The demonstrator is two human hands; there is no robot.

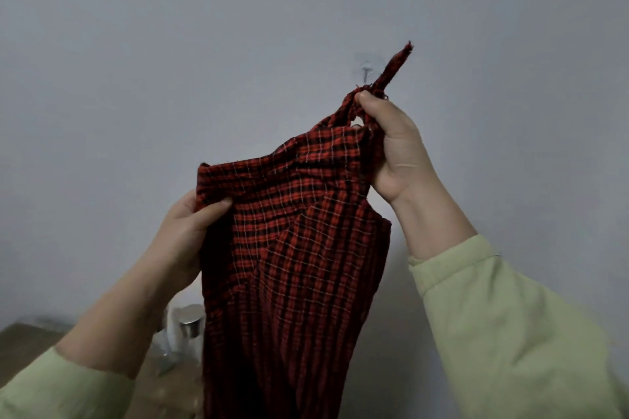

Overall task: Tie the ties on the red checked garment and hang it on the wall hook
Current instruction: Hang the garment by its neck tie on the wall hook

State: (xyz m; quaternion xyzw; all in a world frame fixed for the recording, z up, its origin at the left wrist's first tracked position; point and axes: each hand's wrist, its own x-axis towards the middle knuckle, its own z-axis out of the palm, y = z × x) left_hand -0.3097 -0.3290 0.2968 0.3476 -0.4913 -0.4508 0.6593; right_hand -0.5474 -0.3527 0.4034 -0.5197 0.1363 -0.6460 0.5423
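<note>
Red checked garment [296, 248] clutched in raised right hand [396, 153] just below hook [366, 73].

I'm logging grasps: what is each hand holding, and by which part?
Both hold the red checked garment: the right hand grips its tie at the top, the left hand pinches the upper left edge.
</note>
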